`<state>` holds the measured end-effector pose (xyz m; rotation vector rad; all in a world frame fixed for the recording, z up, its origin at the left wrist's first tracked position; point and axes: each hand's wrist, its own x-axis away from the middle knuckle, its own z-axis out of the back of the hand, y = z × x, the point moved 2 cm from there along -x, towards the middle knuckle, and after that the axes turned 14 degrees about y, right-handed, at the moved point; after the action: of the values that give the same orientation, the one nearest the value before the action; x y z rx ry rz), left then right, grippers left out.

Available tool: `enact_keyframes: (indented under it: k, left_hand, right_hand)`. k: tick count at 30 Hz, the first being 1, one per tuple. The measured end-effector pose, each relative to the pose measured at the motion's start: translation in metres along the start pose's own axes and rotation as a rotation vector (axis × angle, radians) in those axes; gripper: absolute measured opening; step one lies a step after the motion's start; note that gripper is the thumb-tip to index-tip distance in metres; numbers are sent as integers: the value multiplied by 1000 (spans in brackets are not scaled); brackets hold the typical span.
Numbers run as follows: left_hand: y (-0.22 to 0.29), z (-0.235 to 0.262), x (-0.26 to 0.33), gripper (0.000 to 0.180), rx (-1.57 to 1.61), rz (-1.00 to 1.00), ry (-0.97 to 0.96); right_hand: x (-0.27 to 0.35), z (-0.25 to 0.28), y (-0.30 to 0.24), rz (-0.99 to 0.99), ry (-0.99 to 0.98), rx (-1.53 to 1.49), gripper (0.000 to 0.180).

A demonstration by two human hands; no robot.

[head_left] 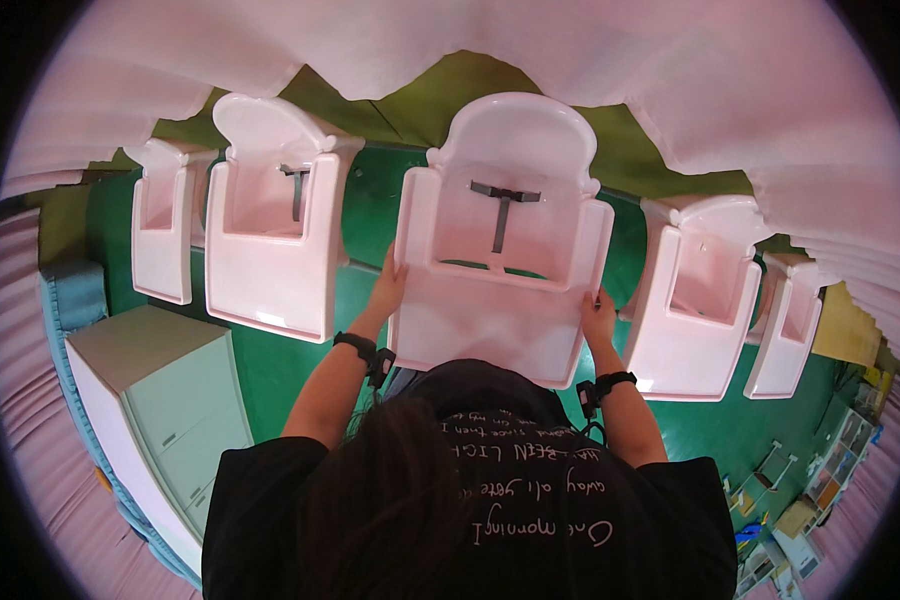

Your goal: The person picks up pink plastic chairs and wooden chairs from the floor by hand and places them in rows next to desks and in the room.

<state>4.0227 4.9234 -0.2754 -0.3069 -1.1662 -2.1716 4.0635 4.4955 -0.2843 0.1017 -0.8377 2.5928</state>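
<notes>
Because it is flanked by 2 hands, the wide pink tray [490,325] at the near side of the middle high chair [522,135] seems to be steadied evenly against tilting. Its left edge is grasped by the left hand [388,288], its right edge by the right hand [598,315]; the fingertips are partly hidden at the rim, so the firmness of the hold cannot be told. By the tray's 2 arms the seat is bordered left and right, presumably so that a sitter is enclosed. On the seat lies a dark harness [503,205], likely placed there for fastening at the waist.

Farther out, 2 chairs are set to the left, an inner left chair [270,275] and an outer left chair [163,260], and 2 to the right, an inner right chair [685,340] and an outer right chair [782,340]. All 5 are turned with trays nearward, perhaps for access from the near side, and are stood apart on the green floor [270,395]. Near left, a pale drawer cabinet [175,405] is placed; at the far side, pink drapes [750,90] are hung.
</notes>
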Motion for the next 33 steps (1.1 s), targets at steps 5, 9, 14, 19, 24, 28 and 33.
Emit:
enact_keyframes:
  k: [5,9,14,19,24,28,33]
  left_hand:
    - [-13,0,5,54,58,-38,98]
    - [-20,0,11,54,58,-11,126]
    - [-34,-1,31,56,-101,104,82]
    - [-58,0,46,60,-17,180,49]
    - [-58,-4,43,63,31,106,38]
    - [-53,-9,33,63,-30,177,50]
    - [-27,-6,1,63,-113,-146,299]
  right_hand:
    - [2,-4,3,-108,-13,-137,50]
    - [2,-6,3,-133,-48,-192,52]
    - [4,-6,8,-179,-76,-214,56]
    - [6,-3,3,-180,-128,-188,57]
    - [3,-10,18,-69,-15,-266,55]
    - [-5,-14,19,-99,-67,-249,56]
    - [-4,-8,1,-107,-78,-175,57]
